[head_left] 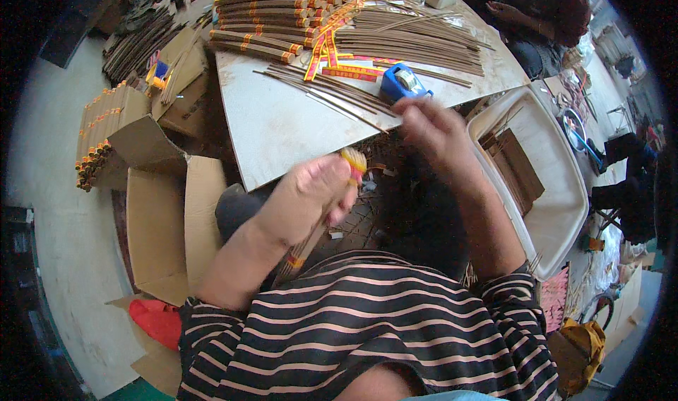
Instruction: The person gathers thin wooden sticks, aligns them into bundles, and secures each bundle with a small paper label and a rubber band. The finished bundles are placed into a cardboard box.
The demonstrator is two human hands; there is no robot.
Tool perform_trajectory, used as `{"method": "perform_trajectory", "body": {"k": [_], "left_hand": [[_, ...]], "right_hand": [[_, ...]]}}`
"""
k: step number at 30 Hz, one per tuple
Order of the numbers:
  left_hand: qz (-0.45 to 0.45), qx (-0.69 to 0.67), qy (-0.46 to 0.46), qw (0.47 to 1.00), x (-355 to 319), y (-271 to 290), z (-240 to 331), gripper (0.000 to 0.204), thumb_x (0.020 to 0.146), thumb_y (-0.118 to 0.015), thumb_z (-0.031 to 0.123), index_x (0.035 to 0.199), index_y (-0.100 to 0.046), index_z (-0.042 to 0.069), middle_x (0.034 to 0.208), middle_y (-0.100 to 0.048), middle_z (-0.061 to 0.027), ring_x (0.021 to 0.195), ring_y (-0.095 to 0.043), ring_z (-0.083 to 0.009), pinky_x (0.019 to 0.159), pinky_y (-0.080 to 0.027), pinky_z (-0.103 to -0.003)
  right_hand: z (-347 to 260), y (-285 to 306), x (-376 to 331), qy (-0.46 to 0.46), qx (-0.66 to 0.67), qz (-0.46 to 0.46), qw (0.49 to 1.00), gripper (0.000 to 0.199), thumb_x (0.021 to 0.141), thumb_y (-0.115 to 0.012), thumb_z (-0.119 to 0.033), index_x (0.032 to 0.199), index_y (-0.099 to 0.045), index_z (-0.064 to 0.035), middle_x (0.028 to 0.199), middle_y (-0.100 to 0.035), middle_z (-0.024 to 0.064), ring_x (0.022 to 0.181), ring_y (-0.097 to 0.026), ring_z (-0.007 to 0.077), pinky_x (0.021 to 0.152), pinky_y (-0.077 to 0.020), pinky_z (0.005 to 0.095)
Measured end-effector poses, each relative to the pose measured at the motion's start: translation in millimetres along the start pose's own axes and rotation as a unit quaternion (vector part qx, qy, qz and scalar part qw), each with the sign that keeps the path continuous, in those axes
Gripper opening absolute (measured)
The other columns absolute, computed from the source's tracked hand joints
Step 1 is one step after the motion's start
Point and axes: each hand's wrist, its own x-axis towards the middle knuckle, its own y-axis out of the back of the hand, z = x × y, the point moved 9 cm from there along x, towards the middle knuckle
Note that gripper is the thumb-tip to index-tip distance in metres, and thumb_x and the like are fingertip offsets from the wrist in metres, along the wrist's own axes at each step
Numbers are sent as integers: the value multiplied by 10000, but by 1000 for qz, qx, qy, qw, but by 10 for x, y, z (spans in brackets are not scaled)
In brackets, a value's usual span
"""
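My left hand (318, 189) is closed around a bundle of incense sticks (355, 162), held at a slant over my lap. The bundle's upper end has a yellow and red band; another band shows near its lower end. Blurred by motion, my right hand (434, 129) is over the table's near edge, close to a blue tape dispenser (404, 83). Whether its fingers hold anything cannot be made out. Loose brown sticks (424, 40) lie on the white table (258, 129), with red and yellow paper strips (328, 44) beside them.
Banded bundles (265, 12) are stacked at the table's far left. An open cardboard box (159, 224) stands to my left, with more bundles (102, 132) beyond it. A white plastic tub (565, 217) containing cardboard sits at my right. Another person (530, 12) sits across the table.
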Motion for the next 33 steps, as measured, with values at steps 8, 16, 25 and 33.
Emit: {"method": "perform_trajectory", "body": {"k": [8, 16, 25, 33], "left_hand": [[22, -129, -89, 987, 1155, 90, 408, 301, 903, -480, 341, 902, -511, 41, 692, -541, -46, 487, -445, -65, 416, -354, -171], [10, -167, -92, 981, 2160, 330, 245, 305, 895, -491, 348, 902, -488, 43, 877, -601, -150, 476, -467, -69, 407, -396, -179], [38, -136, -92, 986, 2541, 394, 30, 326, 885, -500, 373, 910, -477, 49, 897, -606, -140, 460, -475, -76, 391, -381, -197], [70, -77, -97, 990, 2550, 418, 16, 312, 894, -483, 369, 903, -481, 57, 932, -608, -140, 458, -475, -66, 384, -374, -186]], "right_hand": [[1029, 1010, 1069, -221, -293, -43, 929, 357, 732, -677, -297, 905, -629, 11, 763, -578, 62, 674, -515, 143, 603, -430, 287], [1187, 935, 1083, -295, -218, -71, 928, 328, 716, -698, -305, 875, -636, -25, 790, -589, 40, 754, -534, 144, 644, -459, 293], [1232, 872, 919, -293, 14, -47, 955, 214, 761, -670, -241, 845, -556, -81, 828, -561, 5, 817, -506, 128, 775, -390, 328], [1223, 956, 510, -262, 34, 32, 964, 200, 764, -651, -273, 830, -590, -94, 782, -571, -18, 761, -498, 104, 742, -361, 283]]}}
